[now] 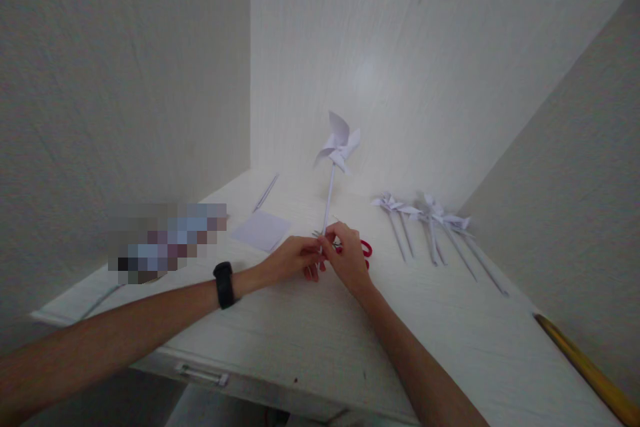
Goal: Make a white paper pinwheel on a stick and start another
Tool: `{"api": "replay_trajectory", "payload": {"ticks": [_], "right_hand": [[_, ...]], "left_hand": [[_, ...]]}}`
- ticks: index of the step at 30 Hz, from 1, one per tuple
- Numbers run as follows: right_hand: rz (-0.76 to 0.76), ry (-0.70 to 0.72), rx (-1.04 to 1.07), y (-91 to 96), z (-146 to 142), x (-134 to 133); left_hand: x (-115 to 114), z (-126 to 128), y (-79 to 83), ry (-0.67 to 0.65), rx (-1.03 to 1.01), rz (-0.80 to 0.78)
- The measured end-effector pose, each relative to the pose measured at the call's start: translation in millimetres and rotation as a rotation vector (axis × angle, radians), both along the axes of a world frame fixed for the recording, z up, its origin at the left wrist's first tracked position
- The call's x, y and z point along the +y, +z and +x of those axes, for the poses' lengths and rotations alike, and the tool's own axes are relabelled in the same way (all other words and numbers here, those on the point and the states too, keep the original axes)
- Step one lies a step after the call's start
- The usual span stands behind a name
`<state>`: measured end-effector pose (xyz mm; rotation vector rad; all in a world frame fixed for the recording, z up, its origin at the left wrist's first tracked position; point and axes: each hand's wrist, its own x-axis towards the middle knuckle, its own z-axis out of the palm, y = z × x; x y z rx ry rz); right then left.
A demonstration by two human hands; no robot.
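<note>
Pale walls are bordering a white desk. Above it, a paper pinwheel is leaning slightly, its stick being pinched near the bottom by the right hand and left hand, both curled nearly closed. Red-handled scissors are lying beside the right hand (partly hidden by it); more pinwheels are lying farther right.

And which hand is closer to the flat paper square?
Left. The left hand is just right of the paper square; the right hand is farther right.
</note>
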<state>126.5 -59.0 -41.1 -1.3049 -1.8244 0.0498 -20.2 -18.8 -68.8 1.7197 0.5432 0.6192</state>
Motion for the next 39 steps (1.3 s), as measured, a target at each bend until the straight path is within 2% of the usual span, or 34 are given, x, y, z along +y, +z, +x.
{"api": "replay_trajectory", "payload": {"ticks": [4,8,11,14,19,26,32,39], "right_hand": [[0.006,-0.105,0.084,5.5,11.6,2.6],[0.005,-0.266,0.175,10.9,48.3,6.5],[-0.079,-0.473,0.044,6.7,80.8,10.5],[-0.226,-0.65,-0.113,-1.8,103.4,13.0],[-0.379,-0.795,-0.185,-10.2,114.7,11.1],[-0.438,-0.852,-0.24,-13.4,116.9,9.4],[-0.471,-0.885,-0.275,-16.2,119.8,10.5],[-0.447,-0.883,-0.372,-18.3,115.9,10.8]], "left_hand": [[0.3,0.3,0.8,0.015,0.03,-0.022],[-1.3,0.0,2.2,0.018,0.06,-0.025],[-2.1,-0.5,3.2,0.03,0.078,-0.012],[-1.8,-0.9,3.1,0.031,0.081,-0.012],[-2.2,-1.7,3.6,0.025,0.086,0.002],[-4.1,-2.0,7.1,0.023,0.094,0.027],[-2.6,-1.6,3.6,0.016,0.098,0.041],[-4.1,-2.1,5.6,0.026,0.106,0.062]]}}
